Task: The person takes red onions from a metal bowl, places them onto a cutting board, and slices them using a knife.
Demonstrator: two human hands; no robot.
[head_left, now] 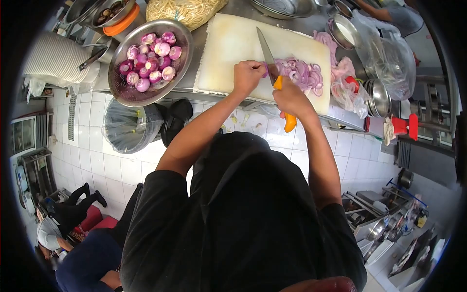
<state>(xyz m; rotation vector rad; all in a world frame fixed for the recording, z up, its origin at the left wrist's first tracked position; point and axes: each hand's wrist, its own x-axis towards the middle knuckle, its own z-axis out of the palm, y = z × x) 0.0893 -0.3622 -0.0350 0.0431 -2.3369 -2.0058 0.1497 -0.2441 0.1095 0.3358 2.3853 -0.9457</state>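
My right hand [292,100] is closed around the orange handle of a kitchen knife [265,48], its blade pointing away over the white cutting board [228,44]. Just left of the blade, my left hand [248,77] has its fingers bunched on a piece of red onion [265,71], mostly hidden by them. To the right of the knife lies a heap of sliced red onion [304,75]. A perforated metal colander [182,53] holding several peeled red onions [152,63] stands left of the board.
A bin lined with a clear bag [127,131] stands on the floor below the colander. Behind the board are a bag of noodles [180,12] and metal bowls [287,7]. Plastic bags [389,58] lie at the right. Other people [92,253] are at the lower left and upper right.
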